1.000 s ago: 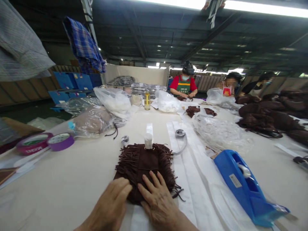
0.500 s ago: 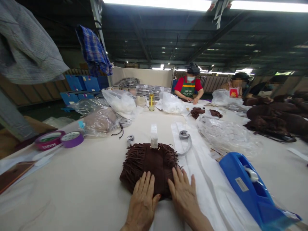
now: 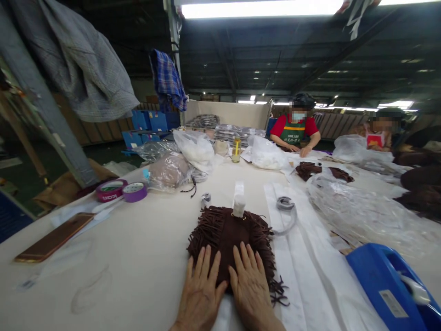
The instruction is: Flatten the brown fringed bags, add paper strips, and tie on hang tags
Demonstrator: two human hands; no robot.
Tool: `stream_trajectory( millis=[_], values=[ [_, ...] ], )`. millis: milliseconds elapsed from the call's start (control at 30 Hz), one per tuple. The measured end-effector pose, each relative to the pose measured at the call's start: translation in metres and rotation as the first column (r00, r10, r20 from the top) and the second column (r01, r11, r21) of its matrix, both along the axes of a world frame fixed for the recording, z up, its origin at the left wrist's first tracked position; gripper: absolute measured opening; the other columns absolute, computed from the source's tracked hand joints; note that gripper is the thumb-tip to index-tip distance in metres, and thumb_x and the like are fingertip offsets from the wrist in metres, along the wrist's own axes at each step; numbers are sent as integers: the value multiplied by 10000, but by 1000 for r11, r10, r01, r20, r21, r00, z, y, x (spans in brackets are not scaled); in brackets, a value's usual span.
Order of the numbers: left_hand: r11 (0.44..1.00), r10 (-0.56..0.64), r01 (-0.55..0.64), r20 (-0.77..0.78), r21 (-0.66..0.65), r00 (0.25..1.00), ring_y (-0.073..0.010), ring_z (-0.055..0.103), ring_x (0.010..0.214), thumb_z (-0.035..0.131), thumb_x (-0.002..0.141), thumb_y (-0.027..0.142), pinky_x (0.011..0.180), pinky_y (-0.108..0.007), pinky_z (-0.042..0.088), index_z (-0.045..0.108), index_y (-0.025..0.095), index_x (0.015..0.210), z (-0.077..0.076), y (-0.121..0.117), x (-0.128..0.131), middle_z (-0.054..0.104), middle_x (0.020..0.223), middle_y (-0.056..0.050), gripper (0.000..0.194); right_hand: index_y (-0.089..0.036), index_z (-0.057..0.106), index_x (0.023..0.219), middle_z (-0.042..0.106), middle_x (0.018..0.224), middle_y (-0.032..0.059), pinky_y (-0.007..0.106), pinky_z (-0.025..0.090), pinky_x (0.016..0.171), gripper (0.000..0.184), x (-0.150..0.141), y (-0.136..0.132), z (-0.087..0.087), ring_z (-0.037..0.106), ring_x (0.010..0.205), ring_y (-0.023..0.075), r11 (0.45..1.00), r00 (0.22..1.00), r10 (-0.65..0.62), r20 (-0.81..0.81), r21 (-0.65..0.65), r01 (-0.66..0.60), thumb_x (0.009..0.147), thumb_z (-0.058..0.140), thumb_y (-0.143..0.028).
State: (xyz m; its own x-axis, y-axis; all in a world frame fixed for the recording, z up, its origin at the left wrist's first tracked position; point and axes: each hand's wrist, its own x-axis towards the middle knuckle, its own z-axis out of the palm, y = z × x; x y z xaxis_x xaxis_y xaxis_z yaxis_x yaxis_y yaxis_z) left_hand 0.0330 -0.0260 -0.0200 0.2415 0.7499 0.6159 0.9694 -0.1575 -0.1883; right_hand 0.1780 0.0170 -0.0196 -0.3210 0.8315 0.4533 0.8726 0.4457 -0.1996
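Note:
A dark brown fringed bag (image 3: pixel 231 234) lies flat on the pale table in front of me, with a white-wrapped piece (image 3: pixel 239 202) standing up from a ring at its far edge. My left hand (image 3: pixel 201 287) rests flat on the near left part of the bag, fingers stretched out. Beside it, my right hand (image 3: pixel 251 282) lies on the near right part, its fingers also spread. Loose fringe strands (image 3: pixel 279 292) hang out past the bag's right side. A grey coiled strip (image 3: pixel 285 203) is close to its far right corner.
At right stands a blue tape dispenser (image 3: pixel 389 280), with clear plastic bags (image 3: pixel 358 207) beyond it. Purple tape rolls (image 3: pixel 134 192) and a brown phone-like slab (image 3: pixel 55 236) lie at left. A bottle (image 3: pixel 236 150) stands farther back. Across the table a co-worker (image 3: pixel 295 128) works.
My right hand has shifted inward from the bag's right edge onto its body. Fringe strands now spread out at the right side. The view has turned left.

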Motion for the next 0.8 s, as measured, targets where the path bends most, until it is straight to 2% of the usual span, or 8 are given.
stream_trajectory(
  millis=[67, 167, 267, 367, 467, 533, 633, 800],
  values=[
    [1000, 10, -9, 83, -4, 997, -252, 452, 1184, 411, 868, 281, 938, -440, 376, 402, 187, 1306, -2, -1, -18, 498, 1298, -94, 448, -157, 529, 1239, 441, 1346, 101, 462, 289, 1031, 423, 3, 0, -3, 396, 1248, 276, 1000, 1000, -1, 7, 10, 1, 875, 416, -340],
    [990, 85, -117, 345, 72, 935, -221, 560, 1047, 348, 893, 237, 855, -397, 477, 433, 168, 1266, -1, -2, -51, 602, 1143, -105, 389, -144, 526, 1241, 447, 1339, 109, 463, 291, 1030, 438, 4, -1, 0, 402, 1243, 280, 1000, 1000, 1, 9, 12, -1, 870, 422, -352],
    [975, 100, -182, 475, 130, 874, -211, 614, 925, 358, 890, 251, 793, -378, 530, 446, 161, 1239, 11, 3, -68, 631, 1025, -107, 370, -139, 526, 1241, 454, 1336, 114, 467, 280, 1036, 437, 3, -1, 2, 401, 1243, 285, 1000, 1000, 0, 5, -2, 0, 873, 425, -352],
    [991, -60, 0, 438, 135, 897, -205, 531, 1097, 363, 886, 206, 921, -384, 473, 437, 156, 1250, 29, 17, -50, 568, 1170, -118, 375, -143, 518, 1248, 451, 1340, 112, 470, 268, 1041, 433, 1, -2, 2, 392, 1249, 284, 1000, 1000, -1, 8, -13, 1, 880, 420, -350],
    [967, -186, 222, 253, -124, 949, -176, 430, 1215, 344, 879, 172, 987, -340, 412, 484, 159, 1230, 41, 40, -13, 530, 1260, -86, 378, -140, 517, 1248, 450, 1341, 115, 473, 268, 1040, 430, 1, -2, 1, 381, 1256, 285, 1000, 1000, 4, 30, -22, -4, 882, 411, -338],
    [933, -169, 209, 155, -292, 973, -220, 408, 1236, 389, 868, 238, 1007, -423, 375, 516, 185, 1212, 41, 54, 4, 507, 1292, -79, 370, -147, 516, 1252, 457, 1335, 126, 472, 281, 1030, 437, 2, -2, 2, 386, 1252, 291, 999, 999, 7, 49, -36, -6, 870, 430, -342],
    [939, -58, 107, 156, -328, 986, -352, 429, 1198, 399, 868, 332, 915, -613, 359, 508, 139, 1223, 35, 69, 7, 492, 1284, -166, 419, -205, 511, 1258, 470, 1326, 133, 501, 264, 1022, 434, 9, 2, 8, 404, 1239, 293, 995, 997, -61, 53, -71, 64, 856, 460, -361],
    [912, 48, 1, 108, -410, 993, -329, 387, 1237, 381, 881, 360, 925, -553, 372, 464, 164, 1268, 28, 71, -6, 461, 1320, -126, 441, -200, 556, 1202, 510, 1280, 165, 599, 290, 938, 383, 43, 14, 14, 457, 1179, 348, 944, 950, -312, 34, -100, 313, 858, 437, -319]
  ],
)
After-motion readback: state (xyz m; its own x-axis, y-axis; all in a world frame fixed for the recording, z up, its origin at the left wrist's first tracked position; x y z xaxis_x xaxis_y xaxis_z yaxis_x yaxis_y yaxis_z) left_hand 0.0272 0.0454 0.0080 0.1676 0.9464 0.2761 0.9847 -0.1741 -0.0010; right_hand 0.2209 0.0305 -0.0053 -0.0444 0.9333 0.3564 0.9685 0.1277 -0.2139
